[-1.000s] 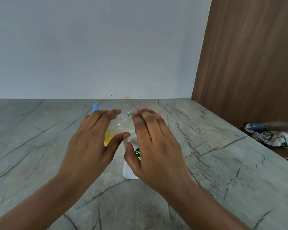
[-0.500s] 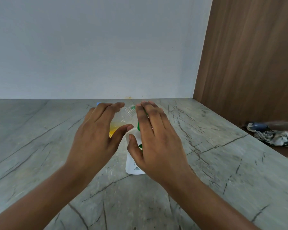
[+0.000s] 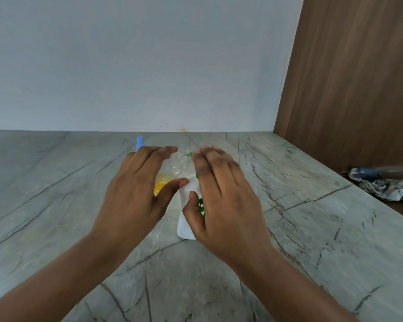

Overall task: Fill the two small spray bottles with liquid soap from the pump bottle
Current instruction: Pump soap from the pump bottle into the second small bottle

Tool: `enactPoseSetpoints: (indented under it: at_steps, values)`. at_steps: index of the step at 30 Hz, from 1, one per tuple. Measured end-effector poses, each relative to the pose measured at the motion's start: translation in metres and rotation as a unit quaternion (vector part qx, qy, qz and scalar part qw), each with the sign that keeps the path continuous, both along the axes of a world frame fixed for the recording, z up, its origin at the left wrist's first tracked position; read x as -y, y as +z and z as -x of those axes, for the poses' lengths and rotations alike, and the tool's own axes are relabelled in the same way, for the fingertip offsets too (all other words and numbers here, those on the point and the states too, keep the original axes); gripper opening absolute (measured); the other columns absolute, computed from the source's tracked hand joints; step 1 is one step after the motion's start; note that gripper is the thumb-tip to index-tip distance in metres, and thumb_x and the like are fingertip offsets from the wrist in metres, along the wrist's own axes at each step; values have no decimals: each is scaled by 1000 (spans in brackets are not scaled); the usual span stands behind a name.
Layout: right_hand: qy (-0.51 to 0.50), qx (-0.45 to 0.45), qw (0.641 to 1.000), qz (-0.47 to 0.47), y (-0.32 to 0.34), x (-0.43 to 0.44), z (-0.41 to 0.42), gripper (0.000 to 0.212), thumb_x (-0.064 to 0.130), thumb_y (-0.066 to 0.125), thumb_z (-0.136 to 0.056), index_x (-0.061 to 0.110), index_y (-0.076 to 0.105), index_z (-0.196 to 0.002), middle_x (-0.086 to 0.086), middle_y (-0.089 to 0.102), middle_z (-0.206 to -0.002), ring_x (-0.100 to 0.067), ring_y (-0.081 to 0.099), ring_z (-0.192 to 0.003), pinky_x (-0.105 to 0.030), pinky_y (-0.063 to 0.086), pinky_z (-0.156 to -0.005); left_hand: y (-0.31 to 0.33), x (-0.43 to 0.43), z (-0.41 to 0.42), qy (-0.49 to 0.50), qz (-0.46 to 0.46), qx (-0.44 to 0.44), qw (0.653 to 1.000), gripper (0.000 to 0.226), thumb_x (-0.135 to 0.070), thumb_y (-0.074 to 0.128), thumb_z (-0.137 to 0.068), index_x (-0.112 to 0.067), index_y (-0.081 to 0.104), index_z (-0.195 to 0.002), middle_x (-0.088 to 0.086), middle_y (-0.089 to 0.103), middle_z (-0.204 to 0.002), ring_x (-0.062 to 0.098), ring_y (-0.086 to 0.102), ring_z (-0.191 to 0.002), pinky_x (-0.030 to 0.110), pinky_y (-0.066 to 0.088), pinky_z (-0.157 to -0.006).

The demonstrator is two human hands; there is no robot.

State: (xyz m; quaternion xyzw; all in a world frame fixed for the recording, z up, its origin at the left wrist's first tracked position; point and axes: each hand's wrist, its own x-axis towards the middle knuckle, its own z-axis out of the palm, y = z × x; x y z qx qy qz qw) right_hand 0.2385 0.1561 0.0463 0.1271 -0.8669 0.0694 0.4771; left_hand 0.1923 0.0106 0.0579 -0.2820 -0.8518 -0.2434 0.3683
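Bench point(image 3: 56, 205): grey stone with dark veins. Its back edge meets a pale wall point(image 3: 137, 66), and a brown wood panel point(image 3: 347, 89) rises at its back right corner.
Pump bottle point(image 3: 186, 219): white with a green label, standing upright mid-bench, well in from the right edge. Your right grip hides most of its upper part.
Clear bottle point(image 3: 165, 180): just left of the pump bottle, with yellow liquid in its lower part. Its bare threaded neck leans towards the pump bottle's top.
Blue cap point(image 3: 139, 141): pokes up behind your left fingers, towards the back edge. What it sits on is hidden.
Left grip point(image 3: 135, 194): released, fingers straight and close together, palm down over the clear bottle. Your thumb reaches across to the pump bottle's shoulder; I cannot tell whether it touches.
Right grip point(image 3: 223, 196): released, fingers straight, spread over the pump bottle. Your thumb lies in front of the green label; contact cannot be judged.
Past the right edge: a crumpled cloth point(image 3: 386, 189) and a blurred blue object point(image 3: 365, 173) lie on a lower brown surface.
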Motion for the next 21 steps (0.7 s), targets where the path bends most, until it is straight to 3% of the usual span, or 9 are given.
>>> enactPoseSetpoints:
  at_steps: [6, 21]
  values:
    - [2, 16, 1000, 2, 0, 2, 4, 49, 22, 49, -83, -3, 54, -125, -16, 56, -123, -27, 48, -120, -33, 42, -101, -3, 1, 3, 5, 6, 7, 1000, 51, -50, 45, -84, -16, 55, -121, -1, 58, -108, 17, 56, -92, 13, 31, -66]
    - [-16, 15, 1000, -9, 10, 0, 3, 52, 22, 59, -83, -3, 52, -128, -16, 55, -125, -28, 48, -121, -31, 40, -101, 7, -2, 4, -4, -19, 7, 1000, 49, -47, 52, -84, -17, 55, -122, -1, 58, -108, 19, 58, -95, 25, 38, -72]
